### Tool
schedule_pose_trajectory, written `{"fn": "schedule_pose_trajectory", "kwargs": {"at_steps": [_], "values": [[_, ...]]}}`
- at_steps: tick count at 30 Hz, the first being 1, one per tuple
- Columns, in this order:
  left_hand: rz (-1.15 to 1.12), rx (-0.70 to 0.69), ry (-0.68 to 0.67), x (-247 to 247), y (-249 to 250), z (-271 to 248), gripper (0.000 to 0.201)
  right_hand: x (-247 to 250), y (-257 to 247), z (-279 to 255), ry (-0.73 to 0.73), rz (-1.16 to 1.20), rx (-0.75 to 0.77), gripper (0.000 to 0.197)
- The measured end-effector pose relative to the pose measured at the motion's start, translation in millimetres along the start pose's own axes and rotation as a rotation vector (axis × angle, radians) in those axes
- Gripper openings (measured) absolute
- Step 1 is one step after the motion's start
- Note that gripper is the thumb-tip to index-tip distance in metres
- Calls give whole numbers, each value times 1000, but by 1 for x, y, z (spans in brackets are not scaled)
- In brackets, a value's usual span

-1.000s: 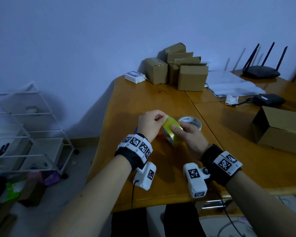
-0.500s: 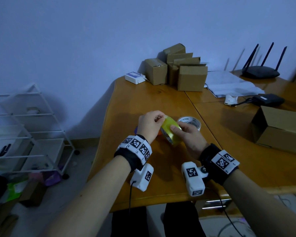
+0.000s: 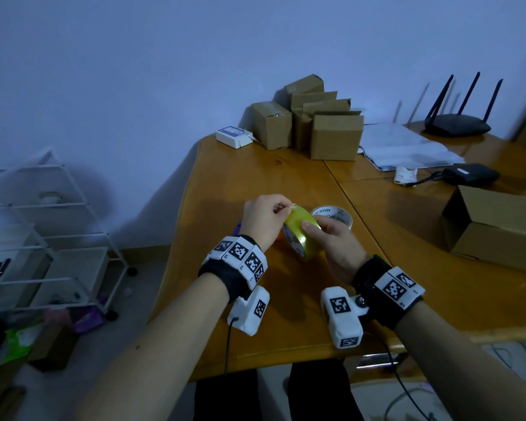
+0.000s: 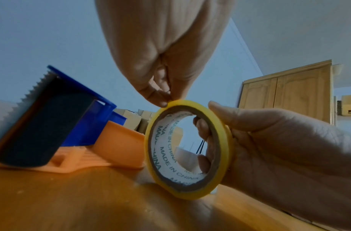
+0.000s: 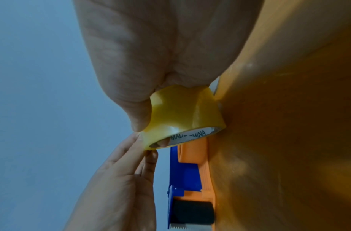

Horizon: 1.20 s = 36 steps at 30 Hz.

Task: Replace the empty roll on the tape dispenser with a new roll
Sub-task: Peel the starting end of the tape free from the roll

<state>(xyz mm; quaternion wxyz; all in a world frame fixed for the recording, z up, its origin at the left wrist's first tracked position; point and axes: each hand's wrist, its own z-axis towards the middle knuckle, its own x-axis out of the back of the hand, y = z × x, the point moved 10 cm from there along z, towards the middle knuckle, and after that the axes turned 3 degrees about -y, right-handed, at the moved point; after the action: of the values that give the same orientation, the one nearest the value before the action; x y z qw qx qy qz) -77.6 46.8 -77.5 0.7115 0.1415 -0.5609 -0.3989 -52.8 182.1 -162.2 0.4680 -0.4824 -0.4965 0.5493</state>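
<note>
A yellow roll of tape (image 3: 301, 235) (image 4: 222, 156) (image 5: 180, 115) stands on edge on the wooden table (image 3: 255, 183), held by my right hand (image 3: 331, 241) (image 4: 269, 140) with fingers through its core and the thumb on its outer face. My left hand (image 3: 264, 217) (image 4: 162, 96) (image 5: 139, 150) pinches the tape at the roll's upper rim. The orange and blue tape dispenser (image 4: 71, 132) (image 5: 190, 184) lies on the table just left of the roll, mostly hidden behind my left hand in the head view. An empty white core (image 3: 333, 215) lies flat behind the roll.
Several cardboard boxes (image 3: 316, 123) and a white device (image 3: 234, 136) stand at the table's far edge. Papers (image 3: 407, 150), a black router (image 3: 456, 126), a black adapter (image 3: 471, 174) and a large open box (image 3: 495, 226) are to the right. A white wire rack (image 3: 43, 232) stands on the left.
My left hand's pinch has stayed at the roll's top edge while both hands shifted slightly; the roll remains between them.
</note>
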Motion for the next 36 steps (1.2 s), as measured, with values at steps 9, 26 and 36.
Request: {"fn": "schedule_pose_trajectory", "kwargs": {"at_steps": [9,26,36], "values": [[60,-34,-11,-3,5,-3,19,-1,-2,0,16,-18,9,22],[25,1,-26,-4,3,0,16,2,1,2,-4,-17,35,25],[52,25,30,-1,1,-6,14,-1,-3,0,5,-91,60,24]]}}
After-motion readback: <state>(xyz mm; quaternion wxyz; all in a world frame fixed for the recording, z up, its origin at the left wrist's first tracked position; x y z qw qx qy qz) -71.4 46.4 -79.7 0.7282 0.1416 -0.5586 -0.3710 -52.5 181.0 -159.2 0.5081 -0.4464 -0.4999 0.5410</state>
